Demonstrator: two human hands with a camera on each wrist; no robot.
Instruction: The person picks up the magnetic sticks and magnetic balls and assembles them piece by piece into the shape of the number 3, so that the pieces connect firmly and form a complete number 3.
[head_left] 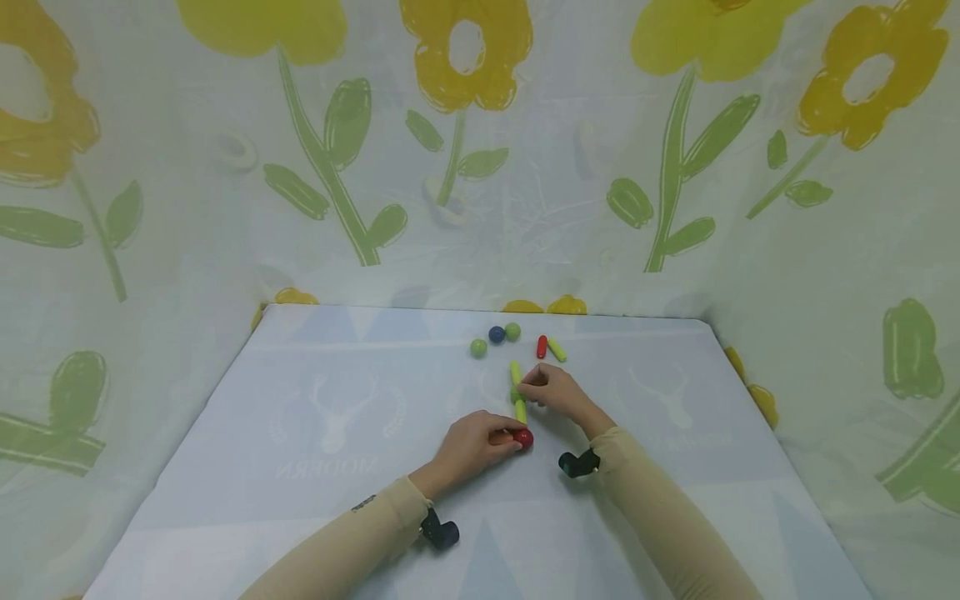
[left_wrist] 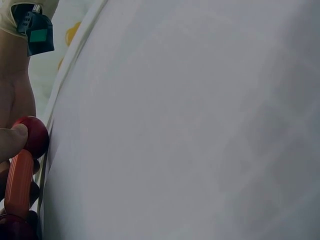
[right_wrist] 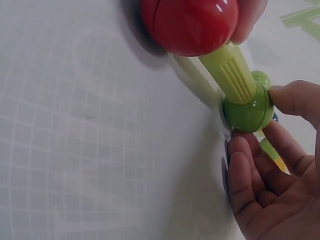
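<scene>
the green ball (right_wrist: 247,111) is pinched between thumb and fingers of the right hand (head_left: 552,388); in the head view, a lower yellow-green rod (right_wrist: 230,75) is set at its six o'clock and an upper yellow-green rod (head_left: 515,372) at its twelve. at the lower rod's near end the red ball (head_left: 524,439) is held by the left hand (head_left: 472,442), with an orange rod (left_wrist: 19,182). the joint is probably best firmed with both balls steadied and pressure applied along the rod, not across it. farther out, a blue ball (head_left: 497,334) is seen at eleven o'clock, a red rod (head_left: 542,347) at one. how deeply the rods are seated cannot be told; the orange rod is mostly covered by fingers in the head view, and a dark red ball (left_wrist: 16,227) is cut off by the left wrist view's lower edge.
</scene>
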